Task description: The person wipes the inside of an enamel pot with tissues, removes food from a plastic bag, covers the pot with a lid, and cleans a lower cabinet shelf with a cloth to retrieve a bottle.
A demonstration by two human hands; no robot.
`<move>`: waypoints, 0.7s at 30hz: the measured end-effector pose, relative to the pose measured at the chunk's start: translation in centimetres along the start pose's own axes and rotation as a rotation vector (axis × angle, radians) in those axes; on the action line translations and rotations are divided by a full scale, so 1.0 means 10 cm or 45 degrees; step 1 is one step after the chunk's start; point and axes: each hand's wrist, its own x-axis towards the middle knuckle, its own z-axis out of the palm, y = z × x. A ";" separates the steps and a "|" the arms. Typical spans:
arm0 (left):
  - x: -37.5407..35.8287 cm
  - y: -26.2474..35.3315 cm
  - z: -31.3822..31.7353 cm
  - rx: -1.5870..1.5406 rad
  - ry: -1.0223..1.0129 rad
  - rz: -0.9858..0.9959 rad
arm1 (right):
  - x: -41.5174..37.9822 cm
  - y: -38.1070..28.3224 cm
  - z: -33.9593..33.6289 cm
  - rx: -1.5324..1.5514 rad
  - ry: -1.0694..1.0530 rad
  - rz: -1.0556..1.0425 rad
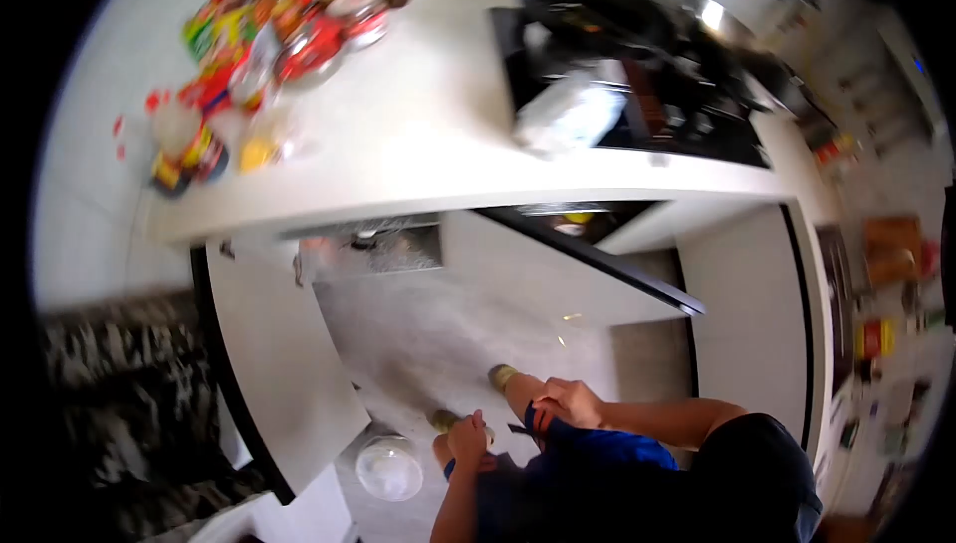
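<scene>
My left hand rests low over my left knee, beside the striped hem of my dark blue shorts. Its fingers are curled together, and whatever may be inside them is hidden. Over my right thigh, my right hand is closed against the orange-striped hem. I cannot make out whether it grips the cloth or something small. Both hands are well below the white countertop, between open cabinet doors. A clear plastic tub stands on the floor to the left of my left hand.
An open cabinet door juts out ahead, another door at left. Above, the black stove bears a wok and a whitish plastic package. Several jars and packets crowd the counter's left end. A pull-out basket shows below.
</scene>
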 end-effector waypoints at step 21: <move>-0.28 1.67 0.33 0.061 -0.622 0.077 | -7.22 1.10 -2.03 -1.007 2.448 1.911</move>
